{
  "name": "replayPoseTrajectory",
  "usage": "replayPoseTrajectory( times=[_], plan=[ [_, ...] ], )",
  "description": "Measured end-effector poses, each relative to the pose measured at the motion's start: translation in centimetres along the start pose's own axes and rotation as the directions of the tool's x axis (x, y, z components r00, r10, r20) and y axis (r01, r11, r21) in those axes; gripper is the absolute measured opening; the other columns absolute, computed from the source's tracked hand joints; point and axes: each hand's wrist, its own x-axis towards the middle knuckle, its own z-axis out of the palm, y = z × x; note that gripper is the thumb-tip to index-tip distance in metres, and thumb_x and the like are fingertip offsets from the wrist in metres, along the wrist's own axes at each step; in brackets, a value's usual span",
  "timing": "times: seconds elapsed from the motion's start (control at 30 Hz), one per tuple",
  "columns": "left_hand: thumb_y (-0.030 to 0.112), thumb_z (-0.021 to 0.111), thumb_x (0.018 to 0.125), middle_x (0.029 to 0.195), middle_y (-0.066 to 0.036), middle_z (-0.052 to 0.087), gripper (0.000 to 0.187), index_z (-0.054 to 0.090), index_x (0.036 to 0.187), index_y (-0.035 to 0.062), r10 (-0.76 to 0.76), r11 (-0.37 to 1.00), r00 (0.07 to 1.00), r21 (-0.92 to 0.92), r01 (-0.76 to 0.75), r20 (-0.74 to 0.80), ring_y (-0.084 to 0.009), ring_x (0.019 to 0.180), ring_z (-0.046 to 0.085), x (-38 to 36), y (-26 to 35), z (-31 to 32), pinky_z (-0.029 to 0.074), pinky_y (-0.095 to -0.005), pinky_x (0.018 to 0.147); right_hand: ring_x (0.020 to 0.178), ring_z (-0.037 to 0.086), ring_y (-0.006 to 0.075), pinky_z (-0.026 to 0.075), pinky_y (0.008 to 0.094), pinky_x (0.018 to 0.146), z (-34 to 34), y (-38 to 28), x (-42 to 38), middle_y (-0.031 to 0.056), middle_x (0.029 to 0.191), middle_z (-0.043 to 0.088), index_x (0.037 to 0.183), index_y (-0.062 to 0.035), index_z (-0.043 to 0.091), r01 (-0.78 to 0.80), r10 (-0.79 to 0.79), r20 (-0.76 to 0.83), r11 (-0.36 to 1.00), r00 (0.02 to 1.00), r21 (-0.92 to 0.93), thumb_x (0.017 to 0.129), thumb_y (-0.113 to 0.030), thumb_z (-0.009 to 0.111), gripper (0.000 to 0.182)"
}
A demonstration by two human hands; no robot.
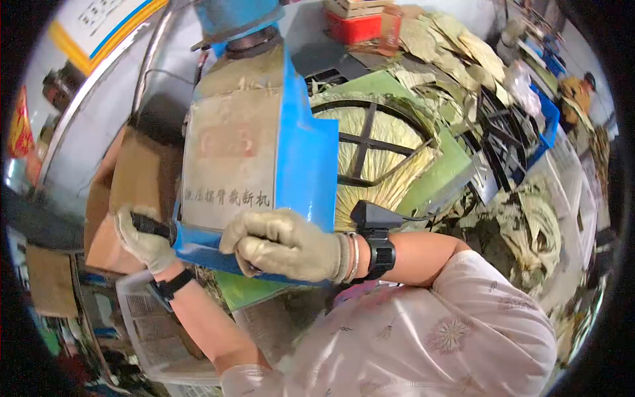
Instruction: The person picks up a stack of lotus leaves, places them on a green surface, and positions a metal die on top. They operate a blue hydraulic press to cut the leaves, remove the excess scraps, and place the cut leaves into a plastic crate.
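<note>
The blue swing arm [307,159] of a cutting press, with a worn beige front panel, fills the middle of the view. On its left side, my gloved left hand [147,243] is wrapped round a black handle [151,225]. My gloved right hand [288,245] is closed in a fist at the arm's front edge; whatever its fingers grip is hidden, with only a small dark bit showing below. Right of the arm, a black round cutting die [362,149] with cross bars lies on a pale pleated sheet [387,142] over a green board [440,178].
A cardboard box [142,175] stands at the left, above a clear plastic crate [149,334]. Pale sheets [456,49] and offcuts [536,231] pile up at the right, near more black dies [499,129]. A red basket [354,28] sits at the back.
</note>
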Motion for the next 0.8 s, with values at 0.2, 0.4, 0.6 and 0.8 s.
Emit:
replayPoseTrajectory(
  times=[0.2,0.4,0.6,0.8],
  plan=[
    [0.021,0.048,0.101,0.087,-0.010,0.056,0.024,0.060,0.099,0.0003,0.085,0.995,0.994,0.044,-0.088,0.064,-0.0201,0.075,0.055,-0.3,-0.8,-0.1,0.052,-0.0331,0.070,0.077,0.057,0.0107,0.047,0.0280,0.068,0.1,1.4,0.0,0.0059,0.086,0.062,0.117,0.0011,0.060,0.008,-0.009,0.033,1.000,0.999,0.021,0.108,-0.028,0.048,0.033],
    [0.030,0.045,0.107,0.115,-0.022,0.063,0.043,0.058,0.128,-0.0057,0.410,0.798,0.912,0.478,-0.368,0.017,-0.0326,0.098,0.062,0.8,-5.3,-3.2,0.054,-0.0415,0.081,0.083,0.060,0.0164,0.049,0.0318,0.077,0.4,1.2,-0.5,0.0078,0.088,0.063,0.121,0.0014,0.059,0.032,-0.032,-0.020,0.999,0.999,-0.011,0.106,-0.027,0.053,0.033],
    [0.043,0.040,0.110,0.106,-0.020,0.067,0.056,0.062,0.118,-0.0067,0.682,0.407,0.704,0.697,-0.590,0.197,-0.0313,0.091,0.063,3.4,-5.1,-2.9,0.054,-0.0419,0.080,0.109,0.065,0.0391,0.052,0.0441,0.094,-5.2,-0.5,-5.8,0.0216,0.116,0.066,0.127,0.0007,0.060,0.129,-0.258,-0.071,0.681,0.964,-0.720,0.087,-0.049,0.075,0.065],
    [0.061,0.036,0.105,0.070,-0.005,0.058,0.067,0.058,0.082,0.0012,-0.037,0.989,0.999,0.139,0.040,-0.030,-0.0186,0.066,0.054,8.3,-2.9,0.0,0.050,-0.0351,0.061,0.126,0.057,0.0384,0.045,0.0515,0.105,-12.4,-1.4,-15.7,0.0175,0.133,0.061,0.133,-0.0053,0.057,-0.097,-0.168,-0.102,0.036,0.981,-0.995,0.077,-0.049,0.081,0.075]
  ],
)
